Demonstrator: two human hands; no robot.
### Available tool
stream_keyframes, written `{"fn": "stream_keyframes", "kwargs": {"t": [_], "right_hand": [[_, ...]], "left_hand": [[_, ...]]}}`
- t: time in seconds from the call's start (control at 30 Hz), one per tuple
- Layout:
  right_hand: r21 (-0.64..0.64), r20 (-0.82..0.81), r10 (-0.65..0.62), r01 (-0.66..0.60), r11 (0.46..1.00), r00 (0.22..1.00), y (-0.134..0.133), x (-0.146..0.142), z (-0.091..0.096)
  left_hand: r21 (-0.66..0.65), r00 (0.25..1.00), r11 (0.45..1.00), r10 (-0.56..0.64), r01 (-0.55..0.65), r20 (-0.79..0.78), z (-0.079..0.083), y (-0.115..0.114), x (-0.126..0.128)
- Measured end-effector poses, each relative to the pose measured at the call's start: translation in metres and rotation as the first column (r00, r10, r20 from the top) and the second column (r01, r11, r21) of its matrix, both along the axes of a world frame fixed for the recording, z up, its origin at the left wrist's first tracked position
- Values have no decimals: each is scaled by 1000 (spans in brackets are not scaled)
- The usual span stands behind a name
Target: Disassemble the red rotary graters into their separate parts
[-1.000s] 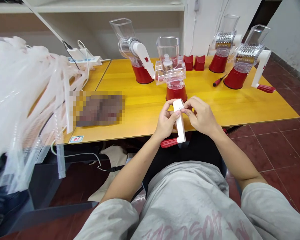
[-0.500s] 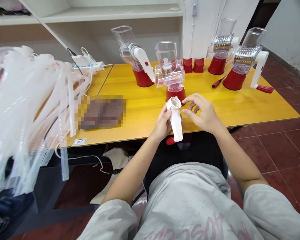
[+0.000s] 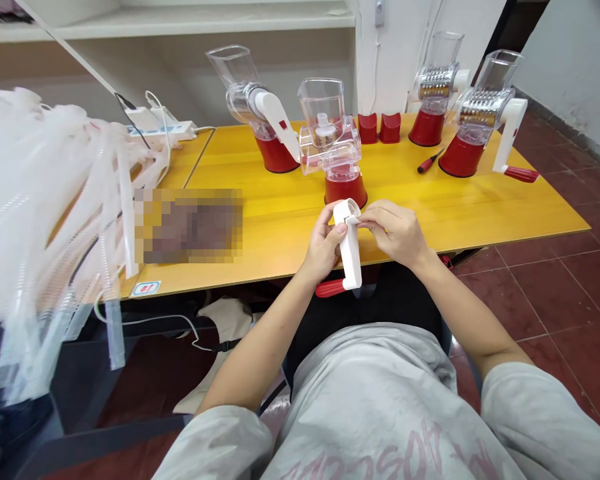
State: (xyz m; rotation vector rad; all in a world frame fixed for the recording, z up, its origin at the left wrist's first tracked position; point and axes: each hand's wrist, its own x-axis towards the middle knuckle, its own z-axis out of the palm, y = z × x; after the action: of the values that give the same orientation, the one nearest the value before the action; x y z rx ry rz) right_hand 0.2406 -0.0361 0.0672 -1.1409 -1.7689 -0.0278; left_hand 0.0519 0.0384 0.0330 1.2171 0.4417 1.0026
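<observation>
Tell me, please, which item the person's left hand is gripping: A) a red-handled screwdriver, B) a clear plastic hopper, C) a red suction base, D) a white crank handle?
D: the left hand wraps around the white crank handle, whose red grip sticks out at its lower end.

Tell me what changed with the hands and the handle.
The right hand let go of the white crank handle, then returned to its top end, while the left hand kept holding it. The red grip swung back out leftward. The nearest grater stayed put.
</observation>
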Motion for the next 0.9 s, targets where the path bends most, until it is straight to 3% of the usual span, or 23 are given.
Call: {"fn": "stream_keyframes", "kwargs": {"t": [0.3,0.37,0.47,0.6,0.67,0.9], "right_hand": [[19,30,-56,55,998,998,0,-2,-6],[-11,-62,-40,40,999,997,1,-3,-8],[-188,-332,-35,-30,982,943,2,-3,-8],[-422,-594,-53,-254,870,803,-4,-6,0],[-456,-607,-36,-311,834,794,-8,-10,7],[-466,-520,-59,-225,856,852,-10,-15,18]], "left_hand": [[14,1000,1000,15,-15,-8,-1,-1,1],[-4,1000,1000,13,-13,-5,-2,0,1],[-18,999,999,35,-34,37,-4,3,1],[10,998,1000,20,-21,51,-4,3,0],[31,999,999,-26,25,25,0,0,-1],[38,1000,999,3,-2,-28,10,-14,1]]}}
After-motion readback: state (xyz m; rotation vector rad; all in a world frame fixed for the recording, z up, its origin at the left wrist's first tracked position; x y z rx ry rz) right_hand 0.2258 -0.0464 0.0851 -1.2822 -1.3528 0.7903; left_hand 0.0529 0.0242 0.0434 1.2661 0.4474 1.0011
